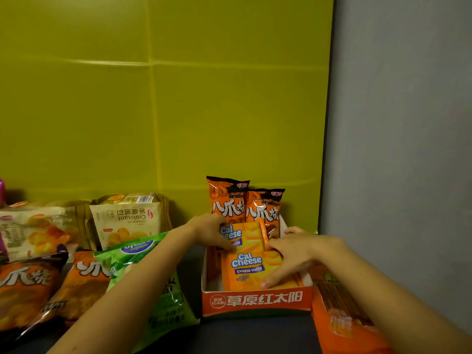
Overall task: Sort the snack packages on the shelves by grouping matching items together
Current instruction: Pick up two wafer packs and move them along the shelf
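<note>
An orange cardboard box (pixel 256 301) with white characters stands on the shelf near the right wall. Inside it, two orange Cal Cheese wafer packs lie one behind the other: a front pack (pixel 249 270) and a rear pack (pixel 242 235). My left hand (pixel 208 231) grips the left edge of the rear pack. The fingers of my right hand (pixel 291 254) lie spread over the right side of the front pack and reach up to the rear one. Two upright orange octopus-snack bags (pixel 227 200) (pixel 264 205) stand at the box's back.
Left of the box lie a green snack bag (pixel 163 297), two more orange octopus-snack bags (pixel 23 287) (pixel 81 282) and two croissant packs (pixel 127 218) (pixel 35 228). An orange bag (pixel 342 320) lies to the right of the box. A yellow-green wall stands behind, a grey wall on the right.
</note>
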Motion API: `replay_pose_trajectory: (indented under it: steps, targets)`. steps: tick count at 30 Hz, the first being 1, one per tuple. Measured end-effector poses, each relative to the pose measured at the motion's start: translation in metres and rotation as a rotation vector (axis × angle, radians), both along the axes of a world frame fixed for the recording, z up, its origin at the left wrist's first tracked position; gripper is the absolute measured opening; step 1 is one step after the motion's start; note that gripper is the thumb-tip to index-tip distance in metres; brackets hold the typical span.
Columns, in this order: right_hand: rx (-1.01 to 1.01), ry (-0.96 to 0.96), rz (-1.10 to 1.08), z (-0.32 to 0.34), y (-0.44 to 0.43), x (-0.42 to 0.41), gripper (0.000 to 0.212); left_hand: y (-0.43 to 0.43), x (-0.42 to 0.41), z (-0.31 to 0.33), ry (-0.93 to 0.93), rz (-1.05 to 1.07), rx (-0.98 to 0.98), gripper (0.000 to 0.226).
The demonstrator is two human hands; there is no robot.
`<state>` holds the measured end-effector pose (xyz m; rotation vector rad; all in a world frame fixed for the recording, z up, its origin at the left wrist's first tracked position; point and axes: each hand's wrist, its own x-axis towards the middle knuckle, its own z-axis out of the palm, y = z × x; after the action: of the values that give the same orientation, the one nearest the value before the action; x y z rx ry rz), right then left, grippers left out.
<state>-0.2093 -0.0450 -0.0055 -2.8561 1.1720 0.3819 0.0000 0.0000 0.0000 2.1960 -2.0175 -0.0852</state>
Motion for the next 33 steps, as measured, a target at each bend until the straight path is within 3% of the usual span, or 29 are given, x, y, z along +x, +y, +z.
replay_pose_trajectory:
  steps: [7, 11, 14, 17, 20, 24, 27, 33]
  targets:
    - [-0.018, -0.048, 0.060, 0.003, -0.001, 0.001, 0.080, -0.010, 0.001, 0.005, -0.018, 0.001, -0.036, 0.056]
    - [0.119, -0.310, 0.079, 0.012, -0.002, -0.008, 0.052, -0.008, 0.000, 0.013, 0.024, 0.071, -0.140, 0.054]
    - [0.169, -0.476, 0.104, 0.015, -0.002, -0.015, 0.038, -0.002, -0.004, 0.019, 0.227, 0.136, -0.223, 0.051]
    - [0.227, -0.691, 0.049, 0.014, -0.001, -0.023, 0.033, 0.010, -0.005, 0.024, 0.559, 0.215, -0.328, 0.046]
    - [0.368, -0.988, -0.043, 0.011, -0.002, -0.030, 0.045, 0.025, -0.002, 0.031, 0.890, 0.229, -0.464, 0.029]
    - [0.578, -1.434, -0.135, 0.008, 0.003, -0.027, 0.022, 0.052, 0.007, 0.044, 1.178, 0.265, -0.674, 0.025]
    - [0.743, -1.613, -0.167, 0.009, 0.013, -0.017, 0.015, 0.082, 0.018, 0.048, 1.286, 0.293, -0.762, 0.023]
    - [0.902, -1.676, -0.032, 0.022, 0.047, 0.024, 0.007, 0.172, 0.045, 0.052, 1.266, 0.366, -0.920, 0.019]
